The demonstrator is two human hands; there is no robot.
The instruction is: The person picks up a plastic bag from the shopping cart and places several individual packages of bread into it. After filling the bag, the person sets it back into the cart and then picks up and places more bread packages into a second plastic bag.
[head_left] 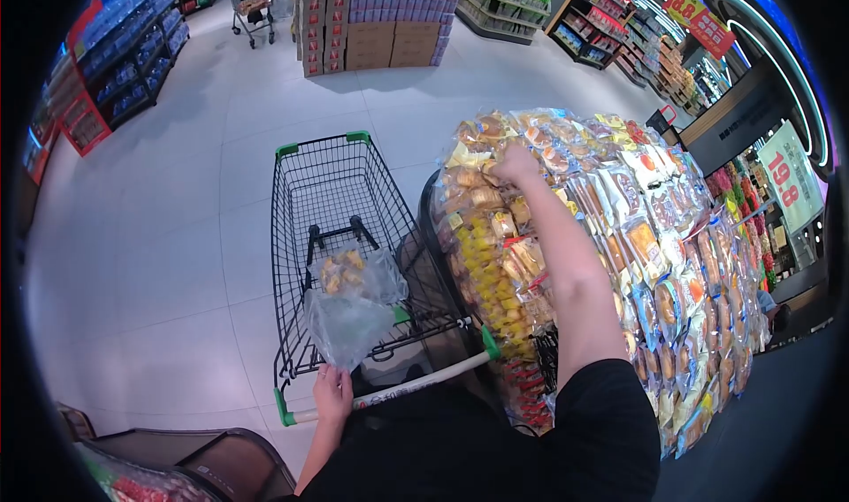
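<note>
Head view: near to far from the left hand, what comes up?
Left hand → clear plastic bag → cart's green far-right corner → carton stack.

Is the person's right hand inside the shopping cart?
No, the right hand is at the packaged breads, outside the shopping cart.

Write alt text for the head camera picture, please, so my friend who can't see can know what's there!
A person's right hand reaches onto a big display of wrapped baked goods in a store, while the left hand holds the end of a clear plastic bag. The bag, with brownish-yellow food inside, lies in a wire shopping cart.
</note>
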